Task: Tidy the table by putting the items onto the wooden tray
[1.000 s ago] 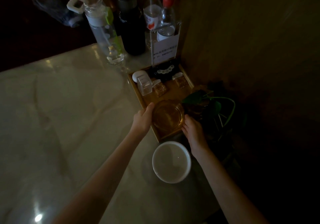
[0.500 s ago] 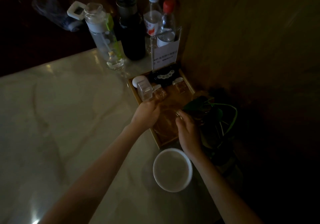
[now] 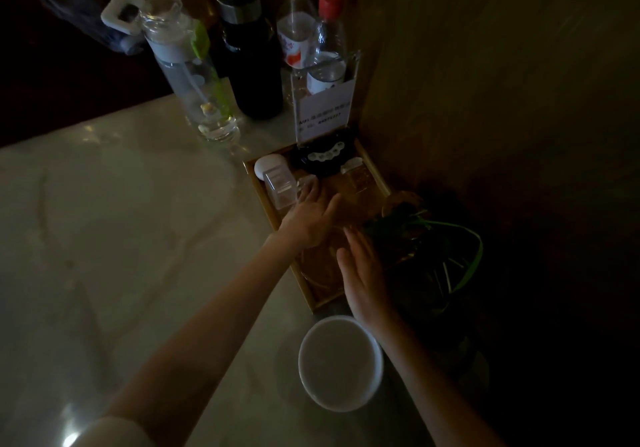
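Observation:
The wooden tray lies in the table's far right corner. A clear glass dish rests in its near end. My left hand hovers over the tray's middle with fingers spread, holding nothing, its fingertips close to a clear plastic box. My right hand is open and flat beside the dish's right side. Further back the tray holds a white case, a black item with white beads and a small jar. A white bowl stands on the table just in front of the tray.
Behind the tray stand an acrylic sign holder, a clear water bottle, a dark flask and two capped bottles. A green plant crowds the tray's right side against the wooden wall. Pale marble tabletop spreads left.
Both hands have let go of the glass dish, which now rests on the tray. The left hand has moved forward over the tray and both hands have opened.

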`<state>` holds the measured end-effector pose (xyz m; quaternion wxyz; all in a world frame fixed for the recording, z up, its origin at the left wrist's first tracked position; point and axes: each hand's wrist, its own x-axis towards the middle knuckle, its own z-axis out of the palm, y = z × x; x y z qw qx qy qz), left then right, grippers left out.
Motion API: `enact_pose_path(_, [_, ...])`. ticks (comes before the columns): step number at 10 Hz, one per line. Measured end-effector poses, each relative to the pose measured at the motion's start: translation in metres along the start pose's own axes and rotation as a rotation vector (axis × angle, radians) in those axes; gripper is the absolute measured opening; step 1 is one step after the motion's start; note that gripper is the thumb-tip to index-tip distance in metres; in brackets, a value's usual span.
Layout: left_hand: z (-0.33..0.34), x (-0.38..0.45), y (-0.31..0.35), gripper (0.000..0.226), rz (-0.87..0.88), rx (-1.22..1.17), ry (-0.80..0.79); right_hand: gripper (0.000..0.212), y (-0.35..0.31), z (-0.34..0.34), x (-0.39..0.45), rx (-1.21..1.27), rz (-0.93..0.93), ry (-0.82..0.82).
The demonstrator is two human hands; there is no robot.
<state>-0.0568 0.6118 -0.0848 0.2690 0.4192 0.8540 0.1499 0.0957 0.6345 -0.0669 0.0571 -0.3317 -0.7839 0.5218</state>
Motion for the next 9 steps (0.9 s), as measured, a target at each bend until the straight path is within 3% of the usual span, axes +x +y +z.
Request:
enact_pose_path(3, [-0.006, -0.006, -0.009, 0.056, 0.142, 0.162, -0.077, 0.048, 0.002, -0.001, 0.000, 0.025, -0.014, -0.001])
enact_pose_path(5, [-0.012, -0.020, -0.001, 0.050, 0.116, 0.053, -0.030, 0.047, 0.001, -0.005, 0.000, -0.035, -0.004, -0.032])
enact_pose_path(7, [-0.021, -0.046, -0.011, 0.029, -0.094, -0.120, 0.113, 0.044, -0.015, -0.009, -0.005, -0.175, -0.014, -0.073])
enact_pose_path(9, [-0.063, -0.102, -0.021, 0.028, -0.118, -0.014, 0.199, 0.026, -0.067, -0.011, -0.011, -0.305, -0.083, -0.238])
